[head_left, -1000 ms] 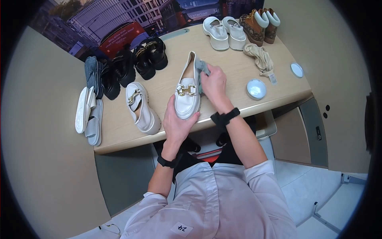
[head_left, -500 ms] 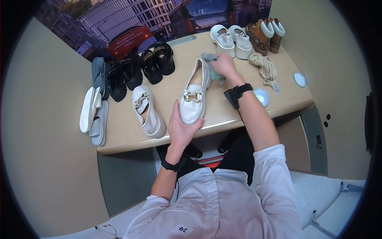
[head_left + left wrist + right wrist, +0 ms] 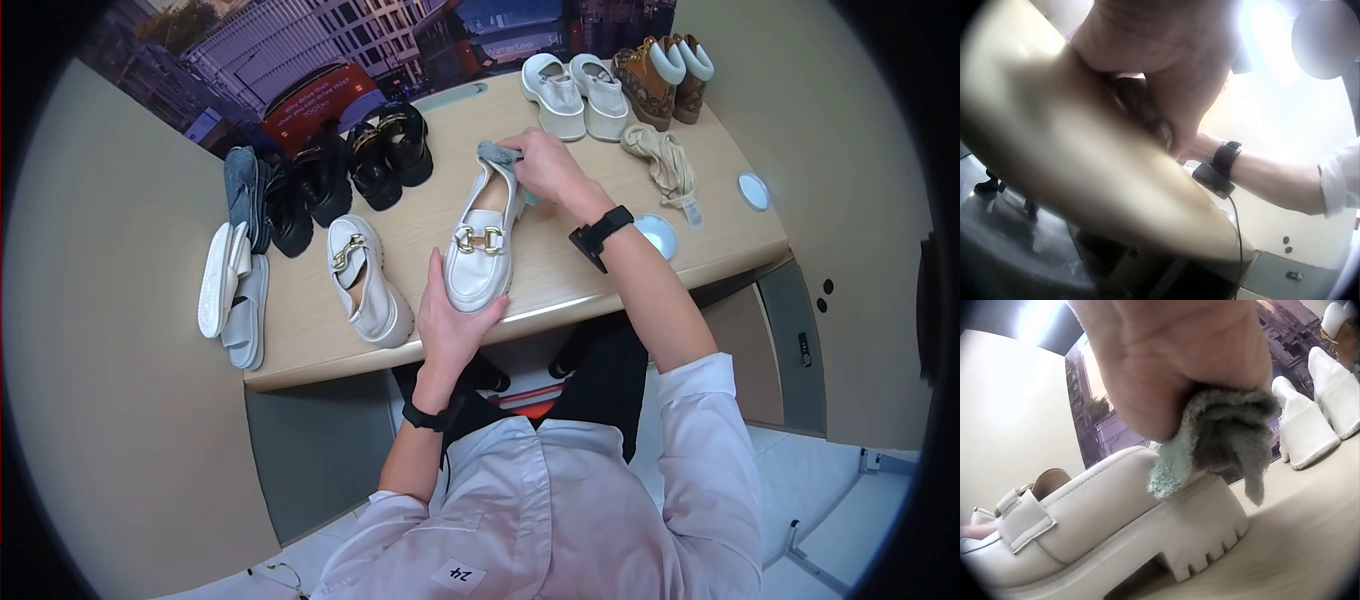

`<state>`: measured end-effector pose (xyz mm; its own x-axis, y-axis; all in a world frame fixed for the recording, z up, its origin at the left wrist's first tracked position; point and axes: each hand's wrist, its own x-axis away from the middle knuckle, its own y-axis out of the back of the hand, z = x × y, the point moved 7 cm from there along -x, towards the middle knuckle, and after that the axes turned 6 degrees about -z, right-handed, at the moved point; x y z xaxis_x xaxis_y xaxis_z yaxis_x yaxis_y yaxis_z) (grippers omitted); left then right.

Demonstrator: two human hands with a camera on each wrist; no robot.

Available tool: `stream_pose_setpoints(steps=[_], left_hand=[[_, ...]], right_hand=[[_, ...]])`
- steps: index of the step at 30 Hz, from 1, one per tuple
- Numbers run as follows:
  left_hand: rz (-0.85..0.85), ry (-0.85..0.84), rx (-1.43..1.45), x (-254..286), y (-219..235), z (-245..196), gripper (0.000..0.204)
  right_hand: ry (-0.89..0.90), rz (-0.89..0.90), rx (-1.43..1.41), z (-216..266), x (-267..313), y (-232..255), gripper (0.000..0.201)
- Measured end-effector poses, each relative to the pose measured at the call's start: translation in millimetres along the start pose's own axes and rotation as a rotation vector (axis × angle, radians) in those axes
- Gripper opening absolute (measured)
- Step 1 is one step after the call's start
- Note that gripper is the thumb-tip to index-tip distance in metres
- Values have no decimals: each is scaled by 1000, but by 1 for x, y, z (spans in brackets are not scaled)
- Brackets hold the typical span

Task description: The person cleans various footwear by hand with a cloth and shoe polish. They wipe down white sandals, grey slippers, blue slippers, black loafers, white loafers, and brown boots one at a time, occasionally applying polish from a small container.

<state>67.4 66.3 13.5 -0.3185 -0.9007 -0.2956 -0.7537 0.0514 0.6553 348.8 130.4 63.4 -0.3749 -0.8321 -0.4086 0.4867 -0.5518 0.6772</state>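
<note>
A white loafer (image 3: 477,275) with a gold buckle and chunky sole stands on the table, toe toward the person. My left hand (image 3: 452,328) holds it round the toe, thumb on one side and fingers on the other. In the right wrist view, the loafer's heel (image 3: 1204,509) rests close over the tabletop. My right hand (image 3: 550,168) grips a fuzzy grey-green cloth (image 3: 1229,425) bunched under the palm, pressed against the back of the heel. The matching white loafer (image 3: 368,285) sits to the left, toe pointing away.
Black shoes (image 3: 390,150), blue-grey shoes (image 3: 243,190) and pale slides (image 3: 248,310) line the left side. White platform shoes (image 3: 578,95) and brown boots (image 3: 660,80) stand at back right. A beige cloth (image 3: 662,165), a round tin (image 3: 655,237) and its lid (image 3: 753,191) lie right.
My right hand has moved the cloth from the loafer's side up to the heel, then left around its back. My left hand keeps hold of the toe.
</note>
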Motion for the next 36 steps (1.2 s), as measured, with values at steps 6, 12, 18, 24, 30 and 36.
stream_pose_setpoints(steps=[6,12,18,24,30,36], left_hand=[[-18,-28,2,1,-1,4,126],[-26,-38,8,3,1,3,123],[-64,-70,27,3,-1,6,120],[-41,-53,77,4,0,0,115],[-70,-116,102,5,-2,4,113],[-43,-82,82,2,6,3,116]], right_hand=[[-83,42,209,-32,6,-7,28],[-71,177,625,-42,0,59,25],[-267,-111,218,-56,-3,198,50],[-257,-90,153,-110,28,206,47],[-108,170,437,-127,48,124,54],[143,327,531,-101,40,126,88]])
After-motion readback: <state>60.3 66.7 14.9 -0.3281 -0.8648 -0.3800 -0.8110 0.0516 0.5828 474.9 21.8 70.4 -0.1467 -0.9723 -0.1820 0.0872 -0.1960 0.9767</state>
